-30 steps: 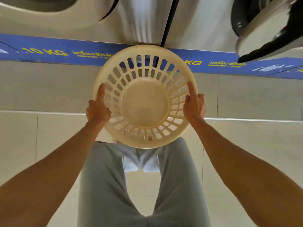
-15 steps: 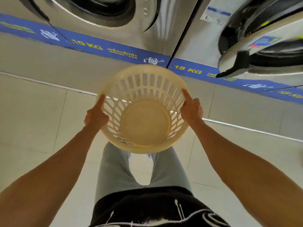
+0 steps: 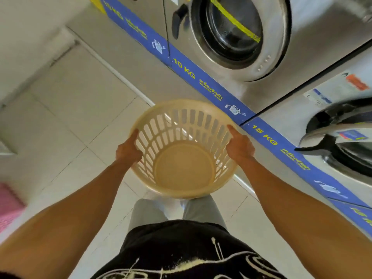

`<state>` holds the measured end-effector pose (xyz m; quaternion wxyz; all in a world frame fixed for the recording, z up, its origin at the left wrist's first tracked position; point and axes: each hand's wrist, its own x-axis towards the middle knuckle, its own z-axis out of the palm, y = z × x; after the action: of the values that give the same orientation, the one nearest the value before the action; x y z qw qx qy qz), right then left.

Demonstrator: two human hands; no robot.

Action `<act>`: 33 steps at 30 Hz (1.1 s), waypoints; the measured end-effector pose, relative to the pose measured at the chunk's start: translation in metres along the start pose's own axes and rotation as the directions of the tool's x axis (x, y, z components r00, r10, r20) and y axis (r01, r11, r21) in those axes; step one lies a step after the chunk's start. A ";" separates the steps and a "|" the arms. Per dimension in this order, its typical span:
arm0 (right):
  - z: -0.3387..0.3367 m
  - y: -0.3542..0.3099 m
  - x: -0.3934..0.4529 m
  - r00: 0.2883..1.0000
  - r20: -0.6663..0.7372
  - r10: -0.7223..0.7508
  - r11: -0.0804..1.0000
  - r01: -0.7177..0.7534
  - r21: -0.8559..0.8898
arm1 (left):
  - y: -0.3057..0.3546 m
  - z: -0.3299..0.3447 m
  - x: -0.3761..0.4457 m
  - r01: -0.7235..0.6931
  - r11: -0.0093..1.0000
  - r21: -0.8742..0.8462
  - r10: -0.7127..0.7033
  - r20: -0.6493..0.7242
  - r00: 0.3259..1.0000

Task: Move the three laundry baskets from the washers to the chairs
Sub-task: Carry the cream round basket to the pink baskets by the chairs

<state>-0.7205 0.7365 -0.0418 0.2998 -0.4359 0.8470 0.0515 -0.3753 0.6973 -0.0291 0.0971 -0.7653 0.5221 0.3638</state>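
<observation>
A round cream laundry basket (image 3: 184, 168) with slotted walls hangs empty in front of my waist, above the tiled floor. My left hand (image 3: 128, 151) grips its left rim with the thumb over the edge. My right hand (image 3: 239, 146) grips the right rim the same way. A steel washer marked 10 KG (image 3: 237, 37) stands at the upper right with its round door shut. Beside it, the washer marked 15 KG (image 3: 342, 141) has its door swung open. No chairs or other baskets are in view.
A blue strip (image 3: 203, 77) with yellow lettering runs along the washers' base, above a low tiled step (image 3: 112, 63). Pale floor tiles (image 3: 66, 117) spread to the left. Something pink (image 3: 10, 206) lies at the left edge. My grey trousers and black shirt fill the bottom.
The view has swung left, so the washers now slant across the upper right. The basket stays held in both hands and sits slightly farther from the washers.
</observation>
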 end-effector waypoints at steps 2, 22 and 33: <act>0.001 -0.020 -0.009 0.999 0.012 -0.050 0.998 0.050 -0.037 | -0.026 -0.007 -0.013 0.039 0.998 -0.050 -0.039 -0.007 0.999; 0.123 -0.233 -0.187 0.753 0.119 -0.647 0.701 0.649 -0.295 | -0.360 0.017 -0.164 0.219 0.830 -0.513 -0.369 -0.210 0.905; 0.218 -0.377 -0.290 0.458 0.259 -0.851 0.411 0.886 -0.216 | -0.497 0.022 -0.232 0.309 0.623 -0.719 -0.646 -0.250 0.721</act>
<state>-0.2020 0.7863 0.0061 0.2532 -0.8498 0.4597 0.0487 0.0030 1.0943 -0.0072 -0.2036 -0.9301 0.1426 0.2704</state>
